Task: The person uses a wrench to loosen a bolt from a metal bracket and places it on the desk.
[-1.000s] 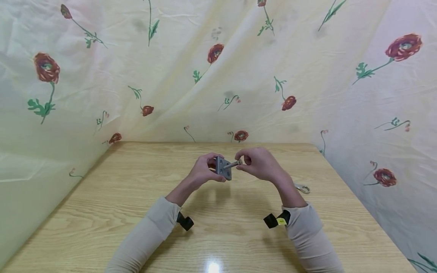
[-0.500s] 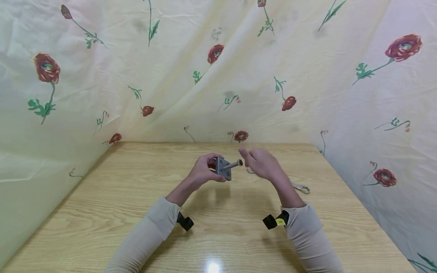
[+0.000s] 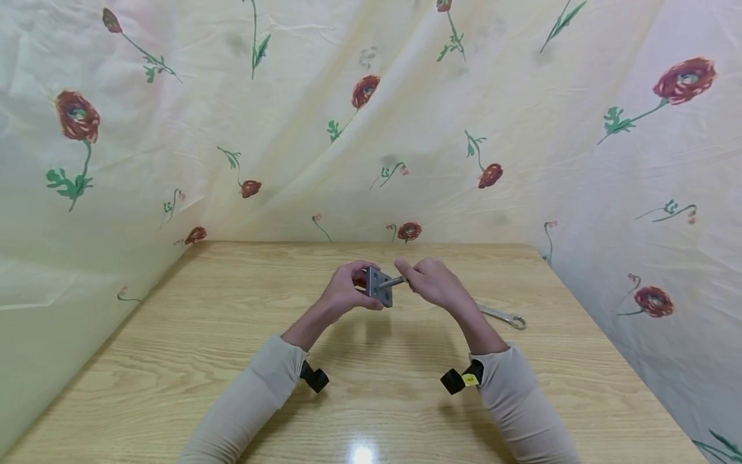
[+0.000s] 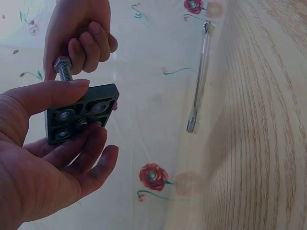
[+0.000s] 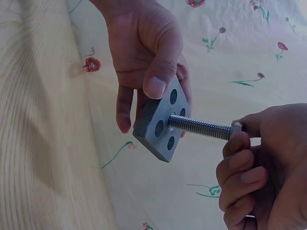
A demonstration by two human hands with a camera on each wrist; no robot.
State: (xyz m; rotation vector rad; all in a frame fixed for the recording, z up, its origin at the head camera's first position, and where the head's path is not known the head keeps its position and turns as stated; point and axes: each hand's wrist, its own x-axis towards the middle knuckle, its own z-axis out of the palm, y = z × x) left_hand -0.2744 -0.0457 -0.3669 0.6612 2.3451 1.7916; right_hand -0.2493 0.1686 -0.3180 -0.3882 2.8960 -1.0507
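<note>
My left hand (image 3: 342, 293) holds a square grey plate (image 5: 154, 145) by its edges, thumb on one side and fingers on the other, raised over the table. Four round holes surround the plate's centre, where a long threaded hex bolt (image 5: 201, 128) passes through. In the left wrist view, the bolt's tip pokes out of the plate's ribbed back face. My right hand (image 3: 437, 281) pinches the hex head (image 5: 236, 129) between thumb and index finger, the other fingers curled in. Much of the shank shows between plate and head.
A metal wrench (image 3: 504, 316) lies on the wooden table (image 3: 290, 412), beyond my right forearm. Cloth with a flower print (image 3: 313, 129) hangs behind the table and along both sides.
My right hand left the bolt head, its fingers swinging up and away, then came back and took hold of the head again. My left hand and the plate stay in place.
</note>
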